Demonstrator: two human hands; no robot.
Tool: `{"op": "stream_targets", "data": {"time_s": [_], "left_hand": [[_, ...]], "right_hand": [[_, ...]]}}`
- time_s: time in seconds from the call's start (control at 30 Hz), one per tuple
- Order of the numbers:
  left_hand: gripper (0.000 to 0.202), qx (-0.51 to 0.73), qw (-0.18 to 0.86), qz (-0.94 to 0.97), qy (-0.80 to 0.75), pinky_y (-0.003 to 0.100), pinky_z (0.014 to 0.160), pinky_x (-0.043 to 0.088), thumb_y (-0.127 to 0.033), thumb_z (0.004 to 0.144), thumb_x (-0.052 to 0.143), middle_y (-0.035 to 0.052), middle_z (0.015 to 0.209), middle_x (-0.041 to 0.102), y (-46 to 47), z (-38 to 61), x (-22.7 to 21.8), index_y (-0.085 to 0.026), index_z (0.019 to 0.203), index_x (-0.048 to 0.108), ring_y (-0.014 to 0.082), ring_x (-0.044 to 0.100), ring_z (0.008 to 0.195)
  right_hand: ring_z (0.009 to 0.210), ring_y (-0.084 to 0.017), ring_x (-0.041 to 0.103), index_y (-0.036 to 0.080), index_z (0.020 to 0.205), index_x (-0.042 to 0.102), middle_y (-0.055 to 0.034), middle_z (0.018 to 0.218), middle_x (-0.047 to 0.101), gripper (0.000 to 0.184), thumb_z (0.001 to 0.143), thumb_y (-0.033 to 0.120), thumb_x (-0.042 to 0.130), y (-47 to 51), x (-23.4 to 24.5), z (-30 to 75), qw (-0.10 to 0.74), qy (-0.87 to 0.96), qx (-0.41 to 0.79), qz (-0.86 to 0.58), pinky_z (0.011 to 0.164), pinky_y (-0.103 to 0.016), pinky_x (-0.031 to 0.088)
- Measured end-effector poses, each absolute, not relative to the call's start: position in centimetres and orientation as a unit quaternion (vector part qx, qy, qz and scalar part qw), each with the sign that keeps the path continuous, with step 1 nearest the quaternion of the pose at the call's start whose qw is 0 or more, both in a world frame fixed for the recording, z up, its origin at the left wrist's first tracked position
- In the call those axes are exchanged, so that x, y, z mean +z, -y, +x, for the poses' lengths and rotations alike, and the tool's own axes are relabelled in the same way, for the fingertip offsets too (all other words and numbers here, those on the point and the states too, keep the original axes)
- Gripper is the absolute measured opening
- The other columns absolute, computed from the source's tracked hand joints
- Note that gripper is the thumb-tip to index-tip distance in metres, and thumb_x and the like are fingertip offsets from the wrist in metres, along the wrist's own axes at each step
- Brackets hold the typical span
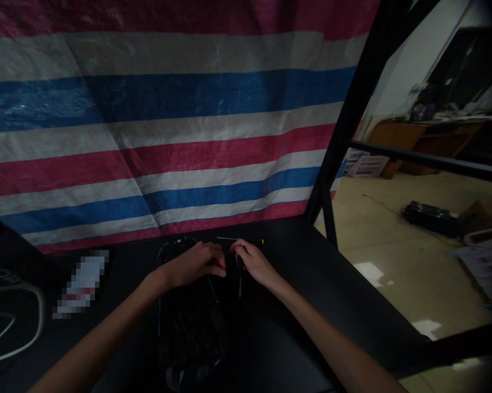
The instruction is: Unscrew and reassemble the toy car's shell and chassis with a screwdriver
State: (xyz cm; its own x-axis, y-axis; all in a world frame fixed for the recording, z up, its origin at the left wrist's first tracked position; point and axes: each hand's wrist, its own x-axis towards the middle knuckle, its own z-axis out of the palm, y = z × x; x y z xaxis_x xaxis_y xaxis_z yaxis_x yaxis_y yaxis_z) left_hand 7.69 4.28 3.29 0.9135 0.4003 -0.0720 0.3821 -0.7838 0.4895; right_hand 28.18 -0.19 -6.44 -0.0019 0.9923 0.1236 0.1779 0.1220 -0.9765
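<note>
My left hand reaches over the front part of a black, wheeled-looking assembly, which resembles a model car; its details are lost in the dark. The fingers of this hand are curled together, and whatever lies in them is too small or hidden to name. To its right, my right hand is closed round the dark handle of a screwdriver, whose thin metal shaft points down toward the tabletop. Just behind that hand lies a second screwdriver with a yellow-tipped dark handle.
The black table ends at a striped tarp behind. A blurred-out packet lies at left, near a black bag-like item and a white cable. A black metal frame post rises at right; beyond it is tiled floor.
</note>
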Motion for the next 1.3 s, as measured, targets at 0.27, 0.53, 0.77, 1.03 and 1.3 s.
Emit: {"op": "stream_targets", "data": {"time_s": [0.27, 0.53, 0.77, 1.03, 1.3], "left_hand": [[0.029, 0.067, 0.227, 0.946, -0.221, 0.042, 0.107, 0.039, -0.031, 0.106, 0.044, 0.0049, 0.118, 0.067, -5.1, 6.9, 2.9, -0.027, 0.117, 0.071, 0.0242, 0.06, 0.117], [0.038, 0.326, 0.202, 0.836, -0.392, 0.049, 0.12, 0.032, -0.041, 0.099, 0.055, 0.0082, 0.144, 0.05, -6.6, -2.2, -0.4, -0.026, 0.135, 0.056, 0.0295, 0.045, 0.138], [0.073, 0.286, 0.499, 0.727, -0.374, 0.051, 0.117, 0.039, -0.038, 0.1, 0.048, 0.0097, 0.163, 0.036, -4.7, -4.4, -3.1, -0.036, 0.161, 0.008, 0.0302, 0.042, 0.146], [0.101, 0.259, 0.602, 0.704, -0.273, 0.055, 0.121, 0.027, -0.024, 0.087, 0.067, 0.0097, 0.168, 0.026, -4.0, -6.4, -3.3, -0.039, 0.162, 0.001, 0.0314, 0.032, 0.151], [0.105, 0.264, 0.624, 0.682, -0.274, 0.056, 0.12, 0.028, -0.03, 0.084, 0.074, 0.0117, 0.167, 0.029, -4.2, -6.8, -3.6, -0.038, 0.163, 0.006, 0.0349, 0.027, 0.153]], "right_hand": [[0.062, -0.012, 0.045, 0.02, 0.084, 0.062, 0.0025, 0.074, 0.051, 0.031, 0.087, 0.05, 0.056, -0.2, -4.9, 30.8, 0.532, 0.504, 0.425, -0.532, 0.053, -0.023, 0.029], [0.059, -0.01, 0.035, 0.018, 0.095, 0.062, 0.0037, 0.071, 0.042, 0.045, 0.088, 0.062, 0.06, 0.5, -2.1, 29.2, 0.559, 0.515, 0.462, -0.456, 0.054, -0.026, 0.027], [0.068, -0.012, 0.049, 0.021, 0.089, 0.07, 0.0014, 0.077, 0.061, 0.028, 0.098, 0.044, 0.058, 1.6, 4.0, 21.4, 0.427, 0.724, 0.366, -0.4, 0.063, -0.026, 0.034], [0.06, -0.011, 0.055, 0.024, 0.094, 0.07, 0.0046, 0.069, 0.063, 0.02, 0.1, 0.037, 0.057, 2.0, 6.4, 16.1, 0.307, 0.821, 0.267, -0.401, 0.059, -0.025, 0.034], [0.058, -0.015, 0.057, 0.025, 0.098, 0.068, 0.0011, 0.07, 0.065, 0.014, 0.1, 0.035, 0.058, 2.9, 6.0, 14.6, 0.268, 0.846, 0.178, -0.425, 0.058, -0.029, 0.036]]}}
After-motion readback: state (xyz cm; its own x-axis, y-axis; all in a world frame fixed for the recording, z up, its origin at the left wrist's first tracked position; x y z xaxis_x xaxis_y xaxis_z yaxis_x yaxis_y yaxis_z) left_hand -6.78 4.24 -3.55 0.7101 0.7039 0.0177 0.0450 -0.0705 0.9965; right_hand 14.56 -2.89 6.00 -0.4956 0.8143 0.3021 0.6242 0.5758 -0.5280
